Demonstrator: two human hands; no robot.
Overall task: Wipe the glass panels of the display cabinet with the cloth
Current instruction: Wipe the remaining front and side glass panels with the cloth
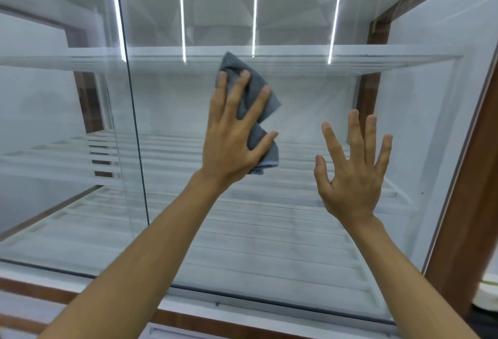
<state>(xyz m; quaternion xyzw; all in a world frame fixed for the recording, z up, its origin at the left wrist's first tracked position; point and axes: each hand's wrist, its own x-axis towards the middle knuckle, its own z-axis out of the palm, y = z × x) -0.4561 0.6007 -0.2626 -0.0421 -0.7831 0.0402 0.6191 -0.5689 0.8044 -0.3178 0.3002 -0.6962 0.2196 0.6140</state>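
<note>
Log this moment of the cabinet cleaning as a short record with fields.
left hand: fingers spread straight, pressing the grey cloth against the glass panel
right hand: fingers spread, holding nothing; contact with the glass unclear
grey cloth: crumpled, at the panel's upper middle
shelves: white, slatted, behind the glass
frame: dark wood, at the right edge

No text, label, brand, number or sign can be read anywhere in view. The grey cloth [253, 84], the glass panel [296, 101], the white shelves [377, 54] behind it and the wooden frame [463, 204] all show plain surfaces with no legible marking.
</note>
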